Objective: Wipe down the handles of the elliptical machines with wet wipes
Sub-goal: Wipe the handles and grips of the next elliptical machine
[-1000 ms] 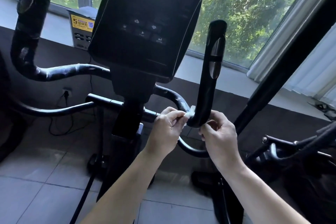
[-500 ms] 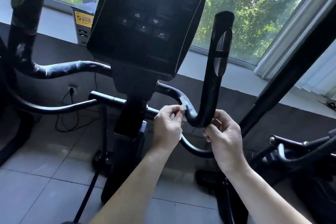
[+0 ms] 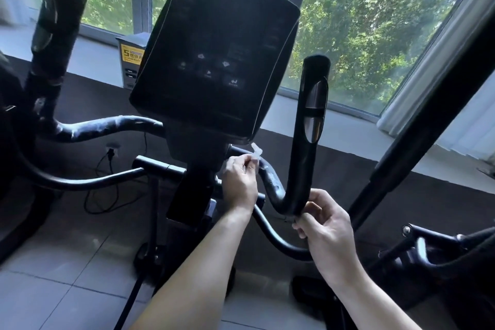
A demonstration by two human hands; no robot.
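A tiled floor (image 3: 53, 289) and tree-filled windows (image 3: 361, 21) lie behind the machine. The wipe (image 3: 256, 153) is pinched by the left hand (image 3: 239, 185) against the handle (image 3: 270, 179), just below the console (image 3: 214, 53); the handle's bend is loosely gripped by the right hand (image 3: 325, 228), probably to steady it.

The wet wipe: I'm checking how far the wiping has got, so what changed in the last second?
The left hand, pinching the wet wipe, slid up the right handle from its bend toward the console. The right hand stayed curled under the bend, and the wipe stayed pinched.
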